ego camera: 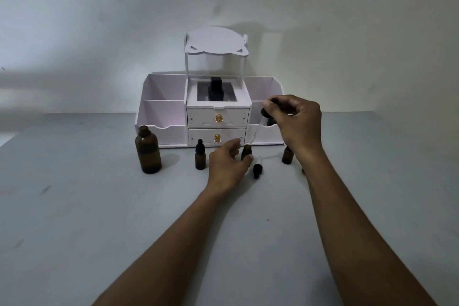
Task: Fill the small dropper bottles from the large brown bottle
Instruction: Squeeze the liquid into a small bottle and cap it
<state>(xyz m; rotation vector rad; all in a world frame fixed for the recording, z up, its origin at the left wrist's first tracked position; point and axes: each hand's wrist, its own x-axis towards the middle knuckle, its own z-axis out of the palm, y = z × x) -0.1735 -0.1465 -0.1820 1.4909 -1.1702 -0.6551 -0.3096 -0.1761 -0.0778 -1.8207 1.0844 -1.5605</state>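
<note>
The large brown bottle stands uncapped on the table at the left. A small dropper bottle with its black cap on stands right of it. My left hand holds an open small bottle upright on the table. My right hand pinches the black bulb of a dropper, whose glass tube slants down with its tip just above that bottle's mouth. Another dropper cap lies on the table beside it. A third small bottle stands partly behind my right wrist.
A white desk organiser with two drawers, side compartments and a raised top shelf stands against the wall behind the bottles. A black bottle sits in its centre compartment. The grey table stretches toward me.
</note>
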